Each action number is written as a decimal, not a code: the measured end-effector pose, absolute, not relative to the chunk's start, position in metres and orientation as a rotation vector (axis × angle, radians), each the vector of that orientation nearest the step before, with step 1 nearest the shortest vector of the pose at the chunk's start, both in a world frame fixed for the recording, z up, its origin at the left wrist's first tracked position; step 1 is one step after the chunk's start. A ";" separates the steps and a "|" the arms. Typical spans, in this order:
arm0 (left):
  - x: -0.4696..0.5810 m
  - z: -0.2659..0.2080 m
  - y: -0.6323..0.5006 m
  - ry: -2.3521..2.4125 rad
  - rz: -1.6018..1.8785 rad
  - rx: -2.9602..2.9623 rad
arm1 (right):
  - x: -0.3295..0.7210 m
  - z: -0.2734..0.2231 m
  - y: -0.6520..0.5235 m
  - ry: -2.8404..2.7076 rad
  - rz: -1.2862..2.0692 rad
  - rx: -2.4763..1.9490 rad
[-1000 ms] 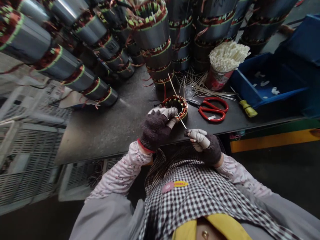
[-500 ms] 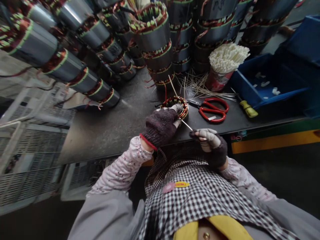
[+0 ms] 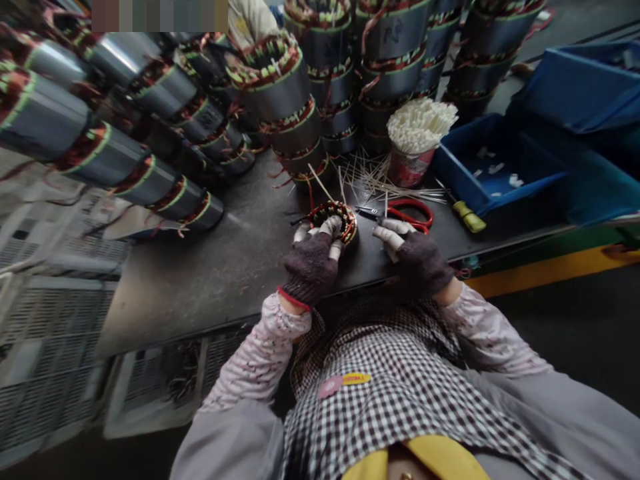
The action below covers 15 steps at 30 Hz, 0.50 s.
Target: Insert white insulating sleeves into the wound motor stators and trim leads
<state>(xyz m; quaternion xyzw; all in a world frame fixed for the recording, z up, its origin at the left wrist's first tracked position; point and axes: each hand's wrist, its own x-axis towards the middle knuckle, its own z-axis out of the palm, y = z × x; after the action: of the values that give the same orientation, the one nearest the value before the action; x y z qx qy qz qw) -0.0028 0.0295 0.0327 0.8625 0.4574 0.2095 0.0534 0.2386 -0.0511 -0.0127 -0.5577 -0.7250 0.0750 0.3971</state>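
A small motor stator (image 3: 349, 230) with copper windings and pale slot ends stands on the bench. My left hand (image 3: 315, 257), in a dark knitted glove with wrapped fingertips, grips its near rim, fingers reaching inside the ring. A pale stick (image 3: 320, 181) slants up from the stator's far side. Just right of it is my right hand (image 3: 413, 250), gloved the same way, its fingers pinched together at the foot of a thin upright stick (image 3: 386, 202). Behind these fingers lie red-handled scissors (image 3: 417, 208), partly hidden, blades pointing toward the stator.
Tall stacks of stators (image 3: 295, 130) line the back and left. A red cup (image 3: 410, 167) holds many white sticks; thin loose sticks (image 3: 367, 170) lie beside it. A yellow-handled screwdriver (image 3: 469, 217) rests by a blue bin (image 3: 460, 177). Plastic crates (image 3: 47, 320) stand lower left.
My right hand has moved up and forward from the bench edge to beside the scissors. The pale strand stretched between it and the stator is no longer there. My left hand stays on the stator.
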 end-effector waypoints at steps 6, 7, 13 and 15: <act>-0.033 0.023 0.043 1.152 0.917 2.250 | 0.293 0.021 -0.051 -1.694 -0.056 -2.036; -0.037 0.024 0.043 1.146 1.004 2.157 | 0.299 0.026 -0.054 -1.663 -0.070 -2.168; -0.037 0.049 0.013 1.170 1.758 1.738 | 0.306 0.039 -0.051 -1.627 0.000 -2.621; -0.029 0.056 -0.002 1.173 1.761 1.801 | 0.304 0.039 -0.053 -1.527 0.054 -2.668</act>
<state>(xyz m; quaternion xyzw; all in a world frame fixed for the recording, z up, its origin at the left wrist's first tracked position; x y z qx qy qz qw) -0.0292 -0.0024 0.0564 0.6374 0.4152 0.6235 0.1804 0.3038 -0.0532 0.0391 -0.8673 -0.4964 0.0177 0.0337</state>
